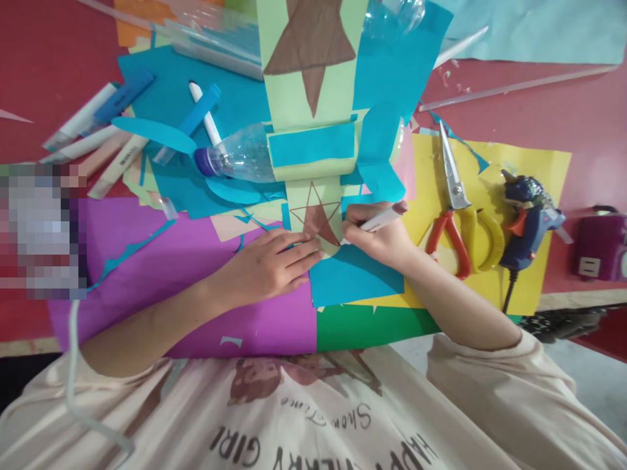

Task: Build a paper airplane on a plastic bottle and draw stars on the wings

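Observation:
My right hand (379,241) grips a white marker (385,218) with a brown end, its tip at the lower right point of a small star (322,220). That star is outlined in brown on a pale green paper strip (337,98) and partly coloured in. My left hand (274,261) lies flat with fingers stretched out, its fingertips on the strip's lower end. Higher on the strip is a large brown star (311,39). The strip lies against a clear plastic bottle (245,153) with a purple cap, wrapped in green paper with a blue band (311,145).
On yellow paper (543,196) at the right are red-and-yellow-handled scissors (453,196) and a blue glue gun (524,228). Several markers (120,163) lie at the left. Purple paper (196,326) spreads under my left arm; a purple box (600,245) stands far right.

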### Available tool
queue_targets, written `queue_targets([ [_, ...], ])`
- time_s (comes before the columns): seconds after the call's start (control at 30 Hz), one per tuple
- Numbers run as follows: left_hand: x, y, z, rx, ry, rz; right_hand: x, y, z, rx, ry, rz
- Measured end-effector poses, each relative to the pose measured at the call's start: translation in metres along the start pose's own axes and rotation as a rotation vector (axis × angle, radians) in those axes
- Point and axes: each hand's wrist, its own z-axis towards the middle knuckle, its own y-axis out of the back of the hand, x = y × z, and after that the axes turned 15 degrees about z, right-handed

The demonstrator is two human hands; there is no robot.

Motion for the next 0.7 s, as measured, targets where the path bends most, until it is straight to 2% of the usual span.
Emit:
queue_targets([
  [0.13, -0.0003, 0.0001, 0.0002, -0.006, -0.003, 0.014, -0.0006, -0.0001, -0.0006, -0.036, -0.044, 0.078],
  [0.3, 0.0003, -0.0011, 0.0003, -0.041, -0.016, -0.004, -0.0025, -0.0051, -0.0005, -0.106, -0.084, 0.034],
  [0.47, -0.0001, -0.0006, 0.0004, 0.001, 0.004, -0.017, -0.0035, -0.0080, -0.0009, -0.110, -0.117, 0.034],
  [0.7, -0.0002, 0.0015, 0.0021, -0.014, -0.002, -0.004, -0.0038, -0.0011, 0.0003, 0.011, -0.025, -0.015],
])
